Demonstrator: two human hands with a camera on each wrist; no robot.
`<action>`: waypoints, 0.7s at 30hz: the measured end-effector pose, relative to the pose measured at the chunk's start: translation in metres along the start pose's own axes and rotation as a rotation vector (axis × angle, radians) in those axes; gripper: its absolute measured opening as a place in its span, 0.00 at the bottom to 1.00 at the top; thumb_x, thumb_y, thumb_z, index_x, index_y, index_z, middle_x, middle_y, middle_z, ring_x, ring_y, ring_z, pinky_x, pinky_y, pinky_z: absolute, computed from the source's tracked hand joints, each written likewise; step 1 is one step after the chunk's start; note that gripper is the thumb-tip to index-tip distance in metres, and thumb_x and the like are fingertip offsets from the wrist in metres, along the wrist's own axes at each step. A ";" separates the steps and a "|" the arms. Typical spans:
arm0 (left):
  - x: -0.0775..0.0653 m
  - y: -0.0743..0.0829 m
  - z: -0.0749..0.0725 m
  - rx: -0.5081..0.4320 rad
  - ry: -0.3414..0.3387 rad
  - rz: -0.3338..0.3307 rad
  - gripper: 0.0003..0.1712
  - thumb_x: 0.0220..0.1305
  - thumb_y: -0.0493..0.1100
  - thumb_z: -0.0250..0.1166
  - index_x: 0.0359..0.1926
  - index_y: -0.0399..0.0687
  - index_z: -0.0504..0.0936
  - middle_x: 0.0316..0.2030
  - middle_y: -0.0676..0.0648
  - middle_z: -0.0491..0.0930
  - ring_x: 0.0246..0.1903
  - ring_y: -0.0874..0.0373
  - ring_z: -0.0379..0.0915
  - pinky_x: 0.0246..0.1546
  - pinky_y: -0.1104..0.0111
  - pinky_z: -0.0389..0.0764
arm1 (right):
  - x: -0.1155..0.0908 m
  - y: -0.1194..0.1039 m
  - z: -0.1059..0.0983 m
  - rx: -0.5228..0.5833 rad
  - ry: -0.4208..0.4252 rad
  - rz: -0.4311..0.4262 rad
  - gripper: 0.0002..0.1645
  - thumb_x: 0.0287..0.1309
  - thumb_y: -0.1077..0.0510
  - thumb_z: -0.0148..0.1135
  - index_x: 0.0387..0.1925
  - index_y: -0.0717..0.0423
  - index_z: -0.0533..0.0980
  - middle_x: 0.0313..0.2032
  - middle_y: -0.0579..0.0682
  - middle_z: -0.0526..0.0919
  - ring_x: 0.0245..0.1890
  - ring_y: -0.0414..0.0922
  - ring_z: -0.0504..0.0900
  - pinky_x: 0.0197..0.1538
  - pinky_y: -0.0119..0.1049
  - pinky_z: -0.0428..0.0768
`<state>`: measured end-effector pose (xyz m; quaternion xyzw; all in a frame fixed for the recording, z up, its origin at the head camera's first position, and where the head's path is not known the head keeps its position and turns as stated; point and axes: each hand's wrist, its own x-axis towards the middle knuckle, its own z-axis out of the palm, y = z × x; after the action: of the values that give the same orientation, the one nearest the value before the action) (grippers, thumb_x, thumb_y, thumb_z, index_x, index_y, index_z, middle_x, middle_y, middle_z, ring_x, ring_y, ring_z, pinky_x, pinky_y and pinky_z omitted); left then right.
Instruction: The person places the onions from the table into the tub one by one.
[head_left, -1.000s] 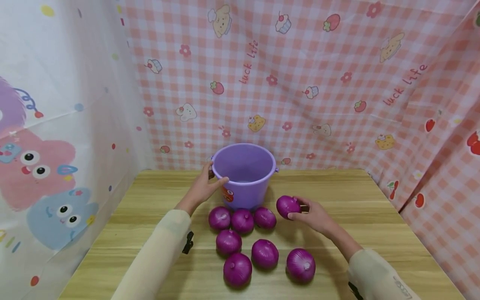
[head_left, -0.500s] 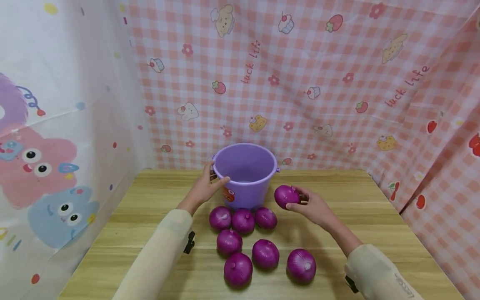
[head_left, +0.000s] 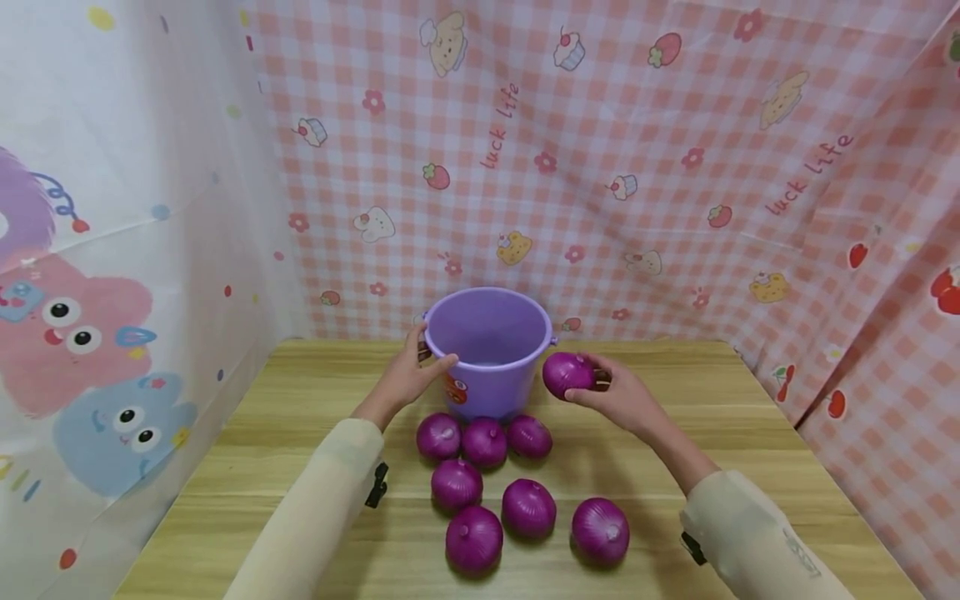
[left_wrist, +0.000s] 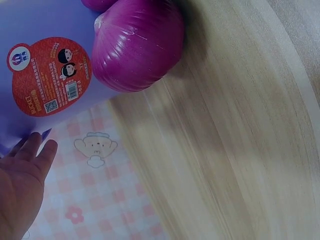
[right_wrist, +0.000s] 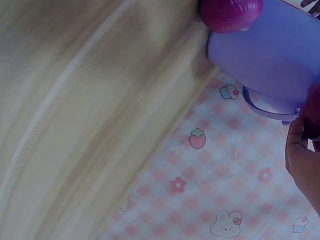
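A purple bucket [head_left: 491, 387] stands upright toward the back of the table, with a red sticker [left_wrist: 50, 75] on its side. My left hand [head_left: 408, 371] grips its left rim, thumb over the front edge and fingers round the outside. In my right hand [head_left: 626, 400] a red onion [head_left: 567, 375] is pinched between thumb and fingers, raised just right of the bucket and below rim height. The right wrist view shows this hand [right_wrist: 305, 160] and part of the onion at its right edge. The visible inside of the bucket holds nothing.
Three red onions [head_left: 485, 442] sit in a row against the bucket's front. Several more, including one at the right [head_left: 600, 532], lie nearer on the wooden table [head_left: 300, 500]. A checked cloth [head_left: 660, 208] hangs behind the table.
My right hand has lifted the onion and brought it slightly left, closer to the bucket's right side. The left hand keeps its grip on the rim, and the other onions stay put.
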<state>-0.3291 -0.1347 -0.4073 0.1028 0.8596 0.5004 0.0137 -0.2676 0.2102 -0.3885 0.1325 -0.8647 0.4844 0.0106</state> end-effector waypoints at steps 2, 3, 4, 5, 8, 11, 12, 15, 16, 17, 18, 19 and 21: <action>0.000 0.000 0.000 0.004 0.002 -0.007 0.57 0.63 0.65 0.65 0.79 0.53 0.42 0.72 0.38 0.60 0.70 0.45 0.58 0.70 0.46 0.56 | 0.002 -0.002 -0.001 -0.004 0.004 0.005 0.45 0.57 0.51 0.71 0.70 0.66 0.64 0.57 0.67 0.76 0.56 0.60 0.76 0.52 0.45 0.82; 0.000 0.000 0.000 0.005 0.003 -0.009 0.57 0.62 0.65 0.65 0.79 0.53 0.42 0.72 0.38 0.60 0.70 0.45 0.58 0.70 0.46 0.56 | 0.003 -0.003 -0.002 -0.006 0.007 0.007 0.45 0.57 0.51 0.71 0.70 0.67 0.63 0.58 0.68 0.76 0.56 0.60 0.76 0.52 0.45 0.82; 0.000 0.000 0.000 0.006 0.003 -0.012 0.58 0.62 0.66 0.65 0.79 0.53 0.42 0.72 0.38 0.60 0.70 0.45 0.58 0.70 0.46 0.56 | 0.004 -0.004 -0.002 -0.007 0.007 0.009 0.46 0.57 0.51 0.71 0.70 0.66 0.63 0.58 0.67 0.76 0.56 0.60 0.76 0.52 0.45 0.82; 0.000 0.000 0.000 0.006 0.003 -0.015 0.58 0.61 0.67 0.65 0.79 0.54 0.42 0.72 0.38 0.60 0.70 0.45 0.58 0.70 0.46 0.56 | 0.006 -0.005 -0.002 -0.004 0.008 0.006 0.46 0.57 0.51 0.71 0.70 0.66 0.63 0.58 0.68 0.76 0.56 0.60 0.76 0.52 0.45 0.82; 0.000 0.000 0.000 0.001 -0.001 -0.014 0.59 0.60 0.68 0.65 0.79 0.54 0.42 0.72 0.38 0.60 0.70 0.45 0.58 0.70 0.46 0.55 | 0.011 -0.009 -0.003 0.002 0.014 0.011 0.46 0.57 0.50 0.72 0.71 0.64 0.63 0.58 0.67 0.76 0.57 0.59 0.76 0.52 0.46 0.82; 0.000 -0.001 0.000 -0.005 -0.003 -0.011 0.60 0.59 0.69 0.65 0.79 0.54 0.42 0.72 0.38 0.60 0.71 0.45 0.57 0.70 0.46 0.55 | 0.019 -0.014 -0.003 0.011 0.020 0.011 0.46 0.57 0.50 0.72 0.71 0.63 0.63 0.57 0.67 0.76 0.58 0.59 0.76 0.52 0.46 0.81; 0.000 -0.001 0.000 -0.004 -0.003 -0.010 0.60 0.59 0.70 0.65 0.79 0.54 0.42 0.72 0.38 0.60 0.71 0.45 0.57 0.70 0.45 0.55 | 0.021 -0.016 -0.003 0.015 0.023 0.014 0.46 0.56 0.49 0.72 0.71 0.62 0.63 0.58 0.67 0.76 0.58 0.59 0.75 0.53 0.47 0.81; 0.000 -0.001 0.000 -0.001 -0.002 -0.012 0.61 0.58 0.71 0.65 0.79 0.54 0.42 0.72 0.38 0.60 0.71 0.44 0.57 0.70 0.45 0.55 | 0.029 -0.023 -0.003 0.038 0.034 0.023 0.47 0.56 0.47 0.73 0.71 0.60 0.64 0.59 0.65 0.75 0.59 0.58 0.75 0.56 0.49 0.79; 0.000 -0.001 0.000 0.000 -0.002 -0.012 0.61 0.58 0.71 0.65 0.79 0.54 0.41 0.72 0.38 0.60 0.71 0.44 0.57 0.70 0.45 0.55 | 0.031 -0.025 -0.003 0.052 0.035 0.020 0.47 0.56 0.47 0.73 0.71 0.59 0.64 0.60 0.64 0.75 0.60 0.58 0.74 0.57 0.50 0.78; 0.000 -0.001 0.000 0.002 -0.003 -0.013 0.61 0.58 0.71 0.65 0.79 0.54 0.41 0.72 0.38 0.59 0.71 0.44 0.57 0.70 0.44 0.55 | 0.034 -0.028 -0.002 0.066 0.037 0.023 0.47 0.55 0.47 0.74 0.71 0.59 0.64 0.60 0.63 0.75 0.60 0.58 0.74 0.58 0.51 0.78; 0.000 -0.001 0.000 0.004 -0.001 -0.014 0.60 0.59 0.70 0.65 0.79 0.55 0.42 0.72 0.38 0.60 0.71 0.44 0.57 0.70 0.44 0.55 | 0.037 -0.030 -0.002 0.079 0.039 0.028 0.47 0.55 0.46 0.74 0.71 0.58 0.65 0.61 0.63 0.75 0.60 0.57 0.74 0.58 0.51 0.77; 0.000 -0.001 0.000 0.003 -0.001 -0.013 0.60 0.60 0.69 0.65 0.79 0.54 0.42 0.72 0.38 0.60 0.71 0.44 0.57 0.70 0.44 0.55 | 0.039 -0.032 -0.001 0.093 0.040 0.032 0.47 0.54 0.46 0.74 0.71 0.57 0.65 0.61 0.62 0.75 0.60 0.56 0.74 0.59 0.51 0.77; 0.000 -0.001 0.000 0.001 -0.001 -0.005 0.58 0.62 0.66 0.65 0.79 0.53 0.41 0.72 0.37 0.60 0.71 0.44 0.57 0.70 0.45 0.55 | 0.044 -0.037 0.000 0.111 0.047 0.041 0.48 0.54 0.46 0.75 0.71 0.57 0.65 0.62 0.61 0.75 0.61 0.55 0.74 0.60 0.51 0.76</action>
<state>-0.3294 -0.1351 -0.4078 0.1007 0.8601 0.4998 0.0156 -0.3012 0.1822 -0.3510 0.1039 -0.8384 0.5349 0.0134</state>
